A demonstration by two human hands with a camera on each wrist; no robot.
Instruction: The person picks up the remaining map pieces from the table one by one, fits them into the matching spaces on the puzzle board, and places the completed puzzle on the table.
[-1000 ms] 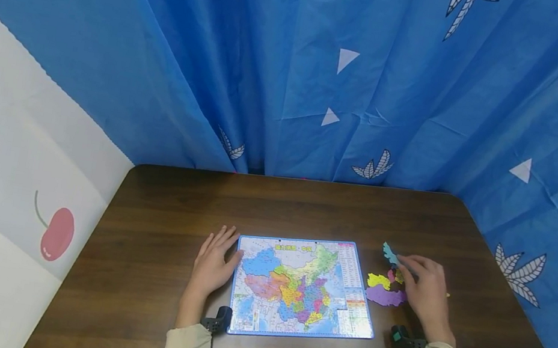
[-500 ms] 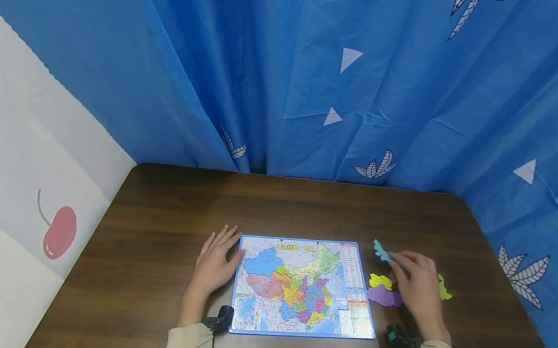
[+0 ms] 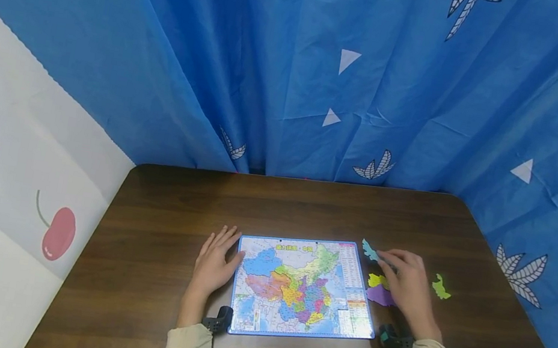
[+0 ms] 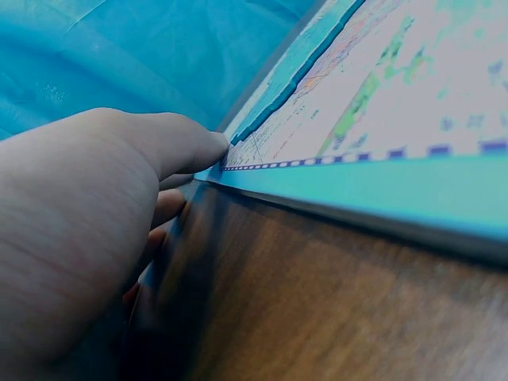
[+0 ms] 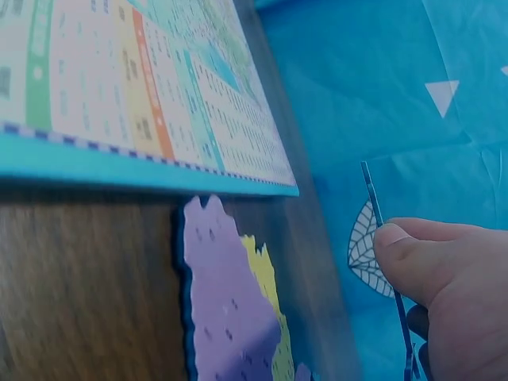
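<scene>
A map puzzle board (image 3: 307,288) with a blue border lies flat on the table. Along its left edge rests my left hand (image 3: 214,264), fingers stretched out, the thumb touching the board's rim in the left wrist view. Over the loose pieces on the right, my right hand (image 3: 406,285) pinches a light blue puzzle piece (image 3: 369,250) by thumb and fingers. In the right wrist view that piece (image 5: 373,190) is seen edge-on, raised off the table. Below the hand lie a purple puzzle piece (image 3: 380,295) and a yellow puzzle piece (image 3: 377,281), both partly hidden.
A yellow-green puzzle piece (image 3: 440,287) lies to the right of my right hand. The brown wooden table (image 3: 187,202) reaches back to a blue curtain (image 3: 294,79). A white patterned curtain (image 3: 11,168) hangs at the left.
My right hand has moved left toward the board, carrying the light blue piece. The yellow-green piece at the right has come into sight. My left hand stays in place.
</scene>
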